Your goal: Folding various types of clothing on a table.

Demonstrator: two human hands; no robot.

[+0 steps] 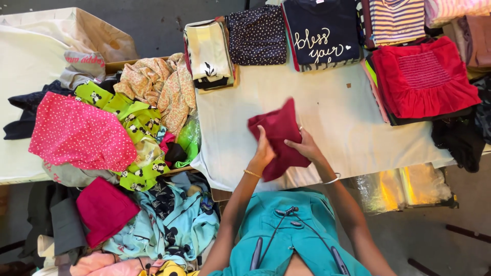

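A small dark red garment [279,135], partly folded, is held up just above the white cloth-covered table [327,110]. My left hand [263,153] grips its lower left side, thumb up against the fabric. My right hand [306,145] pinches its right edge. Both wrists wear thin bangles. The garment's lower half hangs between my two hands over the table's near edge.
Folded stacks line the table's far side: a cream top [208,53], a dark dotted one [257,36], a navy shirt [322,33], a striped pile [396,20] and a red dress [424,76]. An unfolded heap lies left: a pink dotted piece [82,133] and a green panda print [135,138].
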